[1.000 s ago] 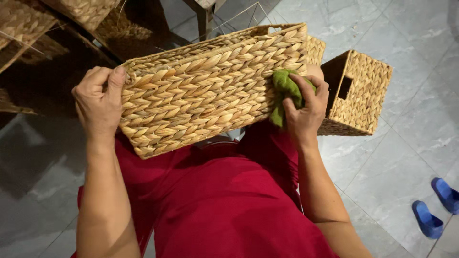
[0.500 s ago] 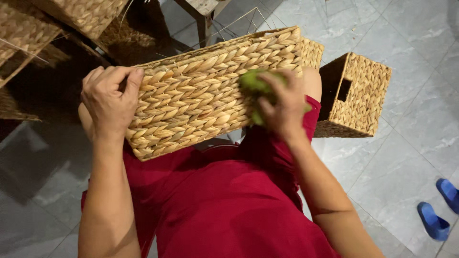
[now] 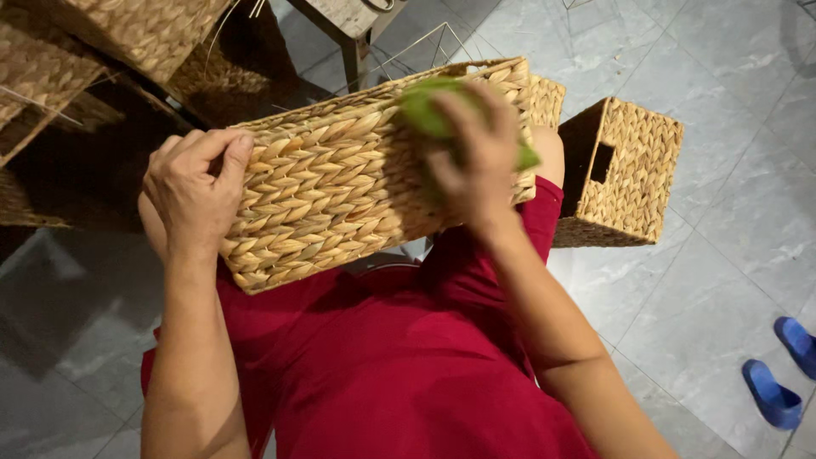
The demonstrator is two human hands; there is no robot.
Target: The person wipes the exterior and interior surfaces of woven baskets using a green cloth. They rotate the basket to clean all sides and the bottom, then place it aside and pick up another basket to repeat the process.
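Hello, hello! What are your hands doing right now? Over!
Left hand grips the woven basket's end. Right hand presses a green cloth on its side. Smaller basket on the floor beside, not in the way.

A coarse basket [image 3: 340, 183] of thick, matt plaited straw fibre, with a soft green cloth [image 3: 433, 110] against its rough weave. A second basket [image 3: 633, 174] of the same braid sits on a floor [image 3: 714, 280] of smooth grey marbled tiles with a faint sheen.
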